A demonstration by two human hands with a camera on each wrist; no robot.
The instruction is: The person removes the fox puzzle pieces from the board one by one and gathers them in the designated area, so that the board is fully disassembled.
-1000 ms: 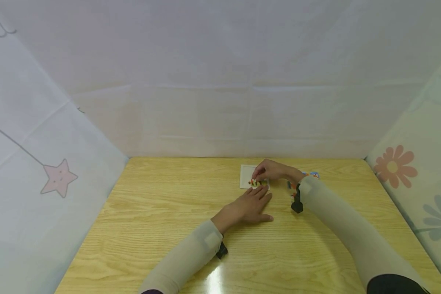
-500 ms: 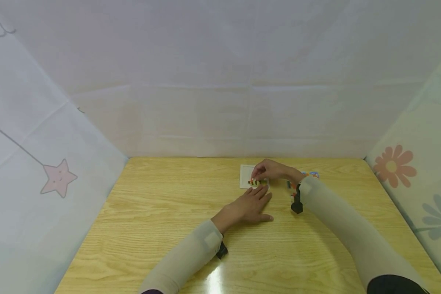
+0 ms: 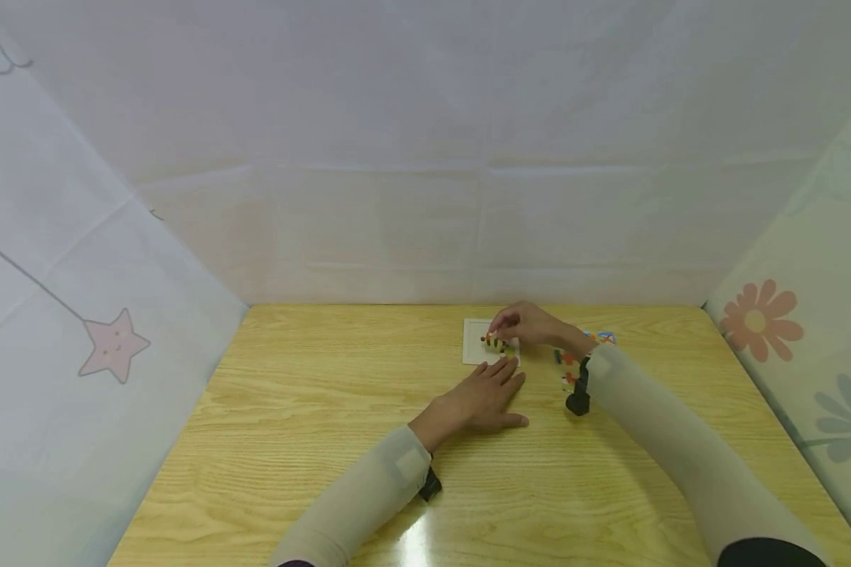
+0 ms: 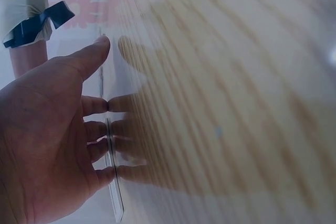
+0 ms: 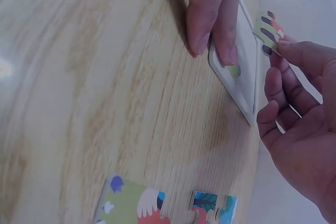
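Observation:
My right hand [image 3: 528,324] pinches a striped green puzzle piece [image 5: 269,30] between thumb and fingers. In the right wrist view the piece is tilted and held apart from the white puzzle tray [image 5: 231,85]. A green patch [image 5: 234,70], seemingly another piece, lies in the tray, partly covered by fingers. My left hand [image 3: 478,398] lies with fingers spread, its fingertips on the tray's near edge and the thumb pointing right. The left wrist view shows this hand's palm [image 4: 47,124] and fingertips touching the thin tray edge.
Several loose puzzle pieces lie on the wooden table [image 3: 312,409] right of the tray, including a large green one [image 5: 134,203], a dark blue one [image 5: 205,201] and a light blue one [image 5: 227,211]. My right wrist partly hides them in the head view. A pale cloth wall [image 3: 369,236] rises behind the table.
My right hand has lifted slightly, raising and tilting the striped piece from where it lay low over the tray. My left hand has stayed in place.

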